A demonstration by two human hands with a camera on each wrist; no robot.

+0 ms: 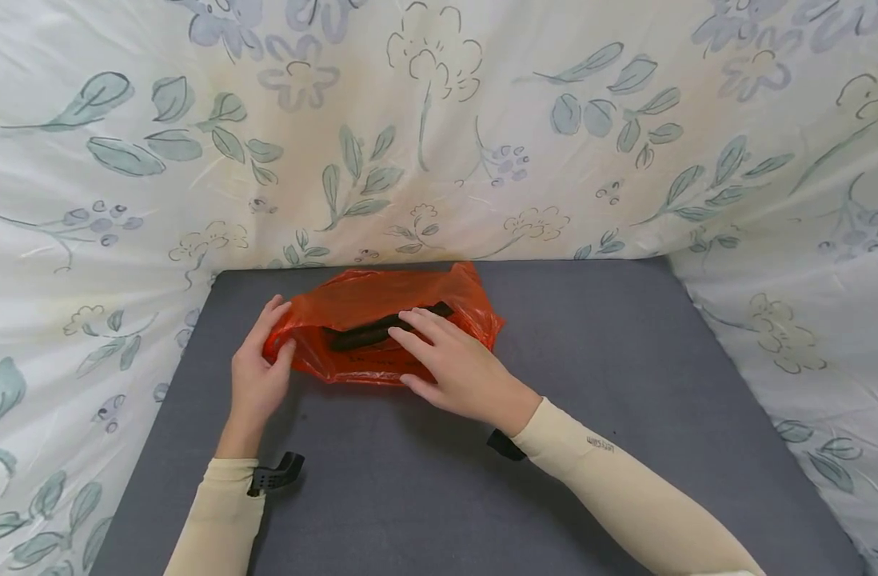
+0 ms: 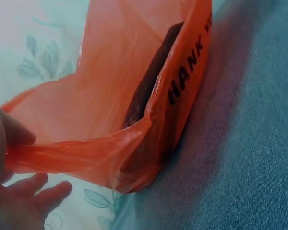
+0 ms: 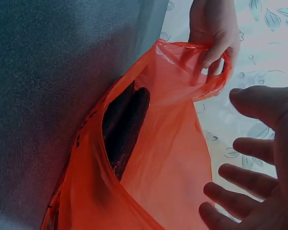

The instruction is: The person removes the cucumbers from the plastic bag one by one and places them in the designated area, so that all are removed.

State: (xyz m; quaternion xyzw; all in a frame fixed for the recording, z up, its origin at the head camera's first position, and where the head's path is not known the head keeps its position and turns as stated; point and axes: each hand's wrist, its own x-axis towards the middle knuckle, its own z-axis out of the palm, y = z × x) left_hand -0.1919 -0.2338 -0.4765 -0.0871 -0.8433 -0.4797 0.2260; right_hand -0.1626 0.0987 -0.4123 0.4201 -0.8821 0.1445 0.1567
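Observation:
A thin red plastic bag (image 1: 381, 290) lies on its side with its mouth toward me, black lettering on its lower side. Inside are long dark things (image 1: 362, 336), side by side, one with a rounded end (image 3: 142, 98); their kind is not clear. My left hand (image 1: 257, 374) holds the bag's left corner between thumb and fingers, and a gathered strip of plastic (image 2: 67, 155) runs from that grip. Over the right part of the mouth hovers my right hand (image 1: 471, 374), fingers spread and relaxed. In the right wrist view its fingers hold nothing.
A dark grey table (image 1: 583, 344) is under the bag. Floral cloth (image 1: 439, 136) hangs behind the table and along both sides. Each wrist carries a black strap mount (image 1: 277, 474) over a cream sleeve (image 1: 219, 512).

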